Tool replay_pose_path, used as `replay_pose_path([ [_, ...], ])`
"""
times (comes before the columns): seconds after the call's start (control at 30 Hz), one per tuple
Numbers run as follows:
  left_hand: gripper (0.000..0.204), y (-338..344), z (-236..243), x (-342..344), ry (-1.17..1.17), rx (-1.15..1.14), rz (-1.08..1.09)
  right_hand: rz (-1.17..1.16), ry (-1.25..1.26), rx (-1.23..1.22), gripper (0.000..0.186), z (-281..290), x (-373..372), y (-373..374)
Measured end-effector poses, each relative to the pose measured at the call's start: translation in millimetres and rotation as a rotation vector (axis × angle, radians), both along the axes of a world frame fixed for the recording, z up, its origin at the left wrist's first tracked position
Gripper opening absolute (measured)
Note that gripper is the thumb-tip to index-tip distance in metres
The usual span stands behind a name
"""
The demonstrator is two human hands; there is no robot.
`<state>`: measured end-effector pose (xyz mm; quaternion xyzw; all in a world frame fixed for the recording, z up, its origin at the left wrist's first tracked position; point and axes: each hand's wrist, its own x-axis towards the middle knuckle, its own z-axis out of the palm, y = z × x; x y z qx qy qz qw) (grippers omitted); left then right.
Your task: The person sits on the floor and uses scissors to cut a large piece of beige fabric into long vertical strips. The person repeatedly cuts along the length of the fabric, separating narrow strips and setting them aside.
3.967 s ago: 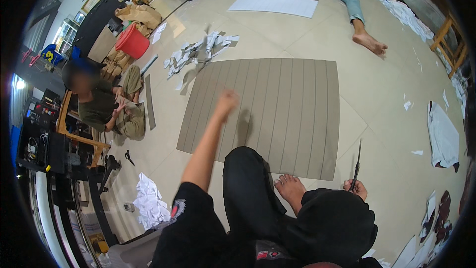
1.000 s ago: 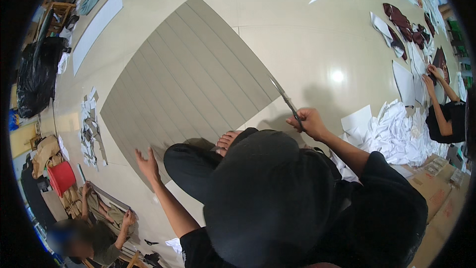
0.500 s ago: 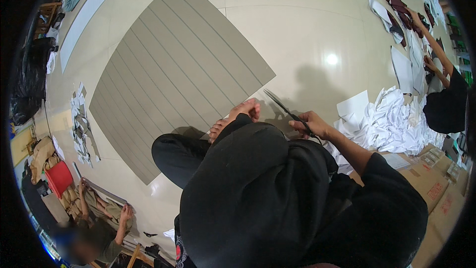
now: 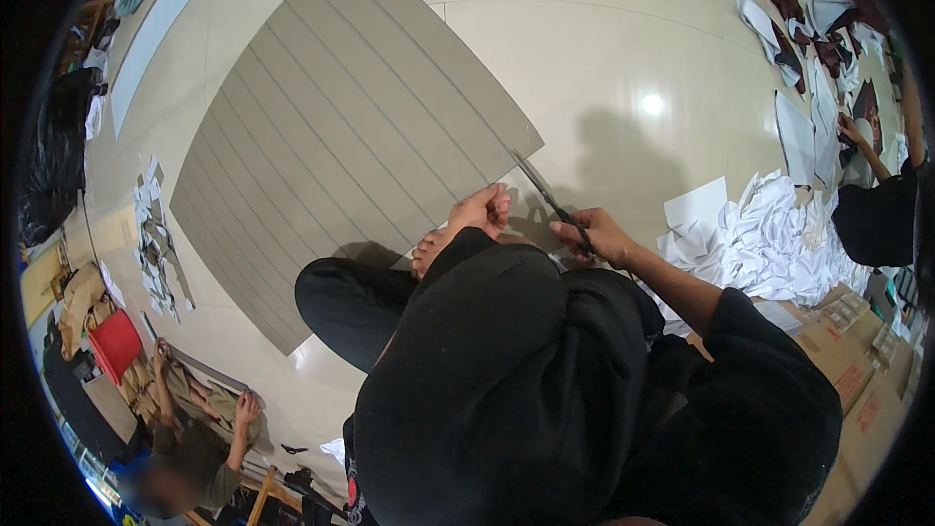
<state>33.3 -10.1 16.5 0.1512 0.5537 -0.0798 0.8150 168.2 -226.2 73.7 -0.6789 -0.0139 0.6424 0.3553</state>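
A large grey-beige sheet (image 4: 341, 127) with dark parallel lines lies on the floor before me. My left hand (image 4: 482, 208) is closed at its near edge, fingers curled, with the edge running into the grip; the fingertips are partly hidden. Dark-handled scissors (image 4: 546, 193) are in my right hand (image 4: 599, 236), its fingers wrapped round the handles. Their blades point away from me and reach the sheet near its right corner, the tips over its surface. Beside my left hand, my bare toes (image 4: 426, 251) touch the sheet's near edge.
White crumpled cloth or paper (image 4: 769, 244) is heaped at right, by cardboard boxes (image 4: 828, 351). Cut scraps (image 4: 156, 239) lie at left. One person (image 4: 195, 458) sits lower left; another person's arm (image 4: 867, 151) reaches among white and maroon pieces (image 4: 779, 34) at far right.
My right hand has brought the scissors left and forward, so the blades now meet the sheet near its corner. My left hand has shifted slightly forward. The co-worker at right has drawn one arm back.
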Motion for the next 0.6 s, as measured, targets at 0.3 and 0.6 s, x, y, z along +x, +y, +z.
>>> replay_pose_path([
  [0.3, 0.018, 8, 34, 6, 0.135, 1.246, -0.479, 0.007, -0.159, 0.025, 0.045, -20, -17, -1],
  [0.6, 0.011, 32, 34, -16, 0.157, 1.472, -0.522, 0.011, -0.148, -0.01, 0.043, -12, -15, 4],
])
